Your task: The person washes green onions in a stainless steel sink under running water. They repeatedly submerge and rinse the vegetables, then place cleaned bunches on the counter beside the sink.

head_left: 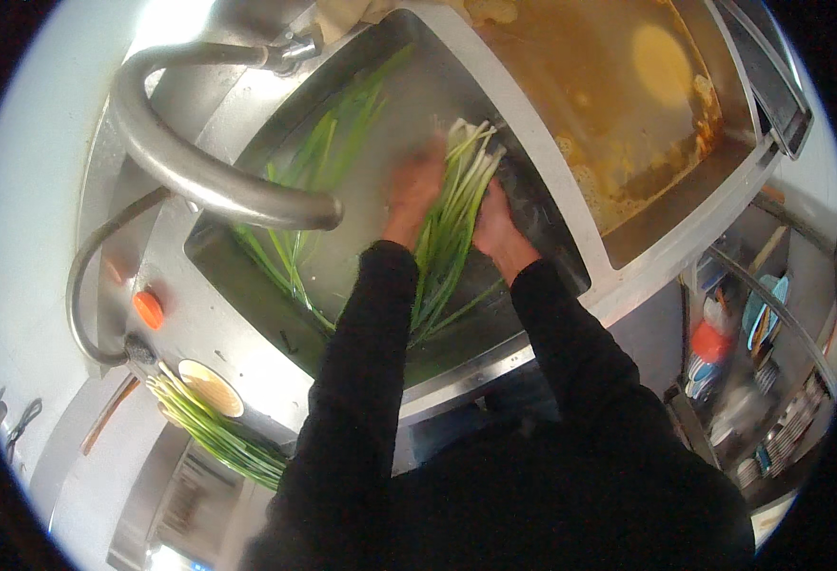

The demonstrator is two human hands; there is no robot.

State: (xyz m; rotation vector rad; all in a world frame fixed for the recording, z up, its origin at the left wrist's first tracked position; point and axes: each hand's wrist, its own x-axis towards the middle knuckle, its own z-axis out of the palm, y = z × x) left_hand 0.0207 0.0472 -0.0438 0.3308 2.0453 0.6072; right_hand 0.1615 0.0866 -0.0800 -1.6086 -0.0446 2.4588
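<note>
A bunch of green onions (454,193) is held between my two hands in a stainless steel sink basin (554,243), white root ends towards the far side. My left hand (416,187), blurred by motion, presses against the left side of the bunch. On the right side, my right hand (497,220) grips it, with its fingertips hidden beneath the stalks. Loose green onion leaves (325,150) float in the cloudy water at the basin's left. Long green tops hang from the bunch towards my body.
A curved metal faucet (225,196) reaches over the basin's left part. The right-hand basin (647,235) holds brownish water. On the left ledge lie an orange object (148,310), an oval sponge-like pad (211,387) and more green onions (218,435). Shelves with dishes (782,428) stand lower right.
</note>
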